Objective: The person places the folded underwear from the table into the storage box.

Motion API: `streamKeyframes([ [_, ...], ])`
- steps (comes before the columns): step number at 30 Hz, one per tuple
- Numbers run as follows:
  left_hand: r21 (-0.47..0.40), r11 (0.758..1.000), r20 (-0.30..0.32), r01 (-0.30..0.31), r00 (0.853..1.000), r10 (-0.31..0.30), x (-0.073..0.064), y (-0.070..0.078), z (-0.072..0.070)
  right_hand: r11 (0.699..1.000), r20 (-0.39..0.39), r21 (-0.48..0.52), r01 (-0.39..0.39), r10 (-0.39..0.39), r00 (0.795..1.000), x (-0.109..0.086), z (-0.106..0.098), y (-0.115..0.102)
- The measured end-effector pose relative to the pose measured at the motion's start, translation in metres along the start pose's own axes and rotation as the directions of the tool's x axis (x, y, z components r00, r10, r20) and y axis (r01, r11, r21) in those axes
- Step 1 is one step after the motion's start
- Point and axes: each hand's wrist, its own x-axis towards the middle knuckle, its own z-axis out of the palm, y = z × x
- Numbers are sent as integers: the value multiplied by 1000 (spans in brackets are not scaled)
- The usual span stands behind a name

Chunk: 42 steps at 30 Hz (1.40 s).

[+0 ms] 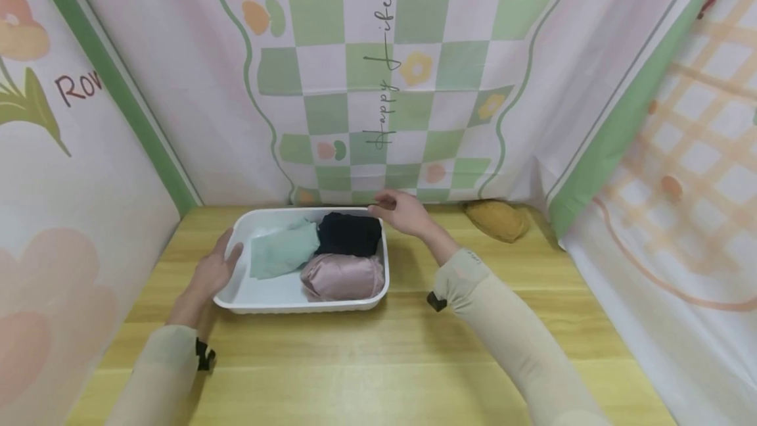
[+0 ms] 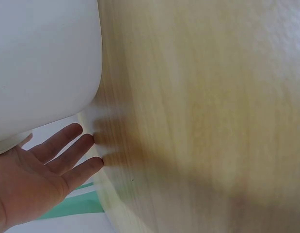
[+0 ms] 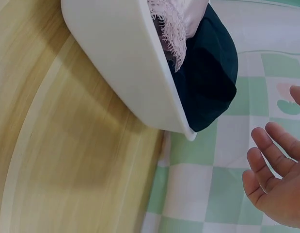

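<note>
A white tray (image 1: 236, 284) holds a mint-green folded cloth (image 1: 280, 250), a black folded cloth (image 1: 350, 234) and a pink satiny cloth bundle (image 1: 343, 276). Lace edging shows on the pink bundle (image 3: 191, 17) in the right wrist view. My left hand (image 1: 214, 269) is at the tray's left rim, thumb over the rim. The left wrist view shows its other fingers (image 2: 74, 153) straight and spread outside the tray wall. Beyond the tray's back right corner is my right hand (image 1: 403, 213), fingers loosely bent and holding nothing; the right wrist view shows it apart from the tray.
A mustard-coloured cloth bundle (image 1: 498, 219) lies at the back right of the wooden table (image 1: 355, 367). A checked hanging cloth (image 1: 414, 104) stands right behind the table's back edge. Printed cloths (image 1: 83, 215) close in the sides.
</note>
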Motion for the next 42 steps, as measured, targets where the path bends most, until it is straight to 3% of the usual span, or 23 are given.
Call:
streamKeyframes([
  [42, 4, 1000, 16, 10, 1000, -10, -1, 2, -2, 999, -69, 19, -43, 44, 997, -22, -28, 49],
])
